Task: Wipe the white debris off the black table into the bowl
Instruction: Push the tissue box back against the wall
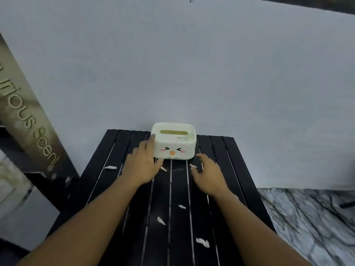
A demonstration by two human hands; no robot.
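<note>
Your left hand (143, 166) lies open against the left side of the cream tissue box (173, 143), one fingertip up at its top corner and the rest spread on the black table (230, 169); nothing is gripped. Your right hand (208, 175) is also open and empty, fingers loosely curled just off the box's front right corner. The white debris is scattered and unswept: one scrap (110, 167) left of your left wrist, two small ones (163, 169) (193, 166) between your hands in front of the box, and three more (181, 206) (161, 220) (202, 242) nearer you between your forearms. No bowl is in view, so you have nowhere visible to sweep into, and no cloth or tissue is in either hand. The table is slatted, so a scrap pushed across the boards may well snag in a gap or drop through; sweeping along the slats looks safer. Watch your forearms too, since dragging them back could flick the near scraps over the edge onto the marble floor (307, 217)
</note>
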